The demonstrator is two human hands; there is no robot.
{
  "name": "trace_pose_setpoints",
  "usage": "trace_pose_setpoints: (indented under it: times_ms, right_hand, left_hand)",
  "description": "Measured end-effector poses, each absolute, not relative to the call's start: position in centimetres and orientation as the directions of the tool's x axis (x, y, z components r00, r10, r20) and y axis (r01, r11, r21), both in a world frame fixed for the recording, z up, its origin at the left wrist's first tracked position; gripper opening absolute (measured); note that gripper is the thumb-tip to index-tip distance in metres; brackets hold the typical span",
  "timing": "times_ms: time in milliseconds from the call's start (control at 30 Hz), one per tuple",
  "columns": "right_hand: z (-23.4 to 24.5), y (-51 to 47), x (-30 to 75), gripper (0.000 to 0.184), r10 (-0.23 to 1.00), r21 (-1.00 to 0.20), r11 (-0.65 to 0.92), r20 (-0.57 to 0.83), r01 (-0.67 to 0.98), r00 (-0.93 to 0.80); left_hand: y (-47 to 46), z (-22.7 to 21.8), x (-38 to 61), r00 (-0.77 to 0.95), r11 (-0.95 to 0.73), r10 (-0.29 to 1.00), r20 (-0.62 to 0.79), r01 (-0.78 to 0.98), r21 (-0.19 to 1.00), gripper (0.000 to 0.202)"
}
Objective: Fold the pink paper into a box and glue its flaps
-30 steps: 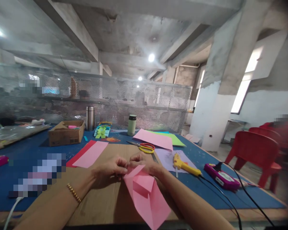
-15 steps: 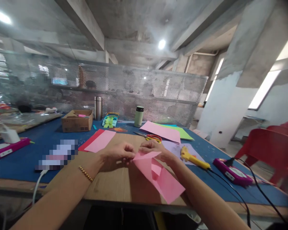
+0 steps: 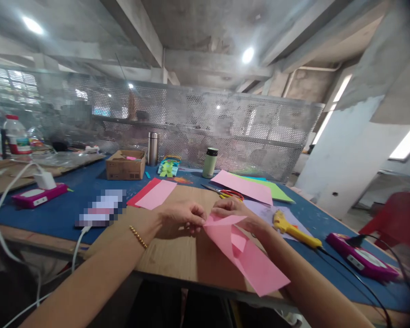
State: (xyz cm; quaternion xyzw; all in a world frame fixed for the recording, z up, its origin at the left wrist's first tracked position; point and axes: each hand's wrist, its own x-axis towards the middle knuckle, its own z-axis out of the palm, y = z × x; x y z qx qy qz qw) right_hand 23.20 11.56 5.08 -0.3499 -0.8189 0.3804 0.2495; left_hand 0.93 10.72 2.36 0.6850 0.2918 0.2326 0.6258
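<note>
One camera in play, riding head-high, peering forward and down from just behind the near edge of the table (image 3: pixel 54 223)! In close, around mid-view, here's the left hand (image 3: pixel 184 218) and the right hand (image 3: pixel 230 208), forearms (image 3: pixel 102 273) sweeping up from below. Farther off, a perforated screen (image 3: pixel 191 114) stretches across, and the concrete ceiling (image 3: pixel 205 27) fills the top, wide-angle!

No readable text, label, number or sign.

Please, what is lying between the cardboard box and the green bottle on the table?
In the head view: a steel flask, a small blue scrap, light-green paper on a blue object, and an orange patch.
</note>
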Motion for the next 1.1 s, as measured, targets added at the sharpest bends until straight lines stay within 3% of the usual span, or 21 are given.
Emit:
trace_pose_setpoints:
  times_ms: [200, 367, 533, 633, 767, 900, 1100]
  right_hand:
    - [5.0, 11.7, 23.3, 0.043, 0.769, -0.744, 0.51, 0.17, 0.431, -0.616]
    - [5.1, 12.0, 23.4, 0.048, 0.746, -0.799, 0.476, 0.144, 0.368, -0.651]
    - [5.4, 11.6, 23.2, 0.048, 0.743, -0.784, 0.5, 0.169, 0.369, -0.648]
    - [5.6, 11.5, 23.1, 0.046, 0.742, -0.767, 0.508, 0.159, 0.392, -0.651]
    - [5.4, 11.7, 23.1, 0.045, 0.73, -0.778, 0.504, 0.151, 0.376, -0.666]
    - [4.8, 11.9, 23.0, 0.042, 0.744, -0.779, 0.473, 0.104, 0.411, -0.66]
    - [4.0, 12.0, 23.0, 0.039, 0.742, -0.846, 0.38, 0.036, 0.375, -0.669]
  left_hand:
    - [10.5, 2.5, 1.0, 0.723, 0.021, 0.689, -0.055, 0.057, 0.998, 0.015]
    - [11.1, 2.6, 0.8, 0.766, -0.013, 0.628, -0.136, 0.185, 0.983, 0.02]
    - [11.2, 2.1, 0.8, 0.768, 0.012, 0.635, -0.085, 0.101, 0.995, 0.02]
    - [11.5, 2.2, 0.9, 0.794, -0.047, 0.599, -0.107, 0.168, 0.985, 0.022]
    - [11.4, 2.9, 1.2, 0.756, -0.091, 0.651, -0.075, 0.176, 0.98, 0.021]
    - [10.9, 3.4, 1.5, 0.734, -0.148, 0.677, -0.056, 0.211, 0.966, 0.021]
    - [10.8, 2.8, 1.9, 0.748, -0.114, 0.664, -0.013, 0.119, 0.986, 0.017]
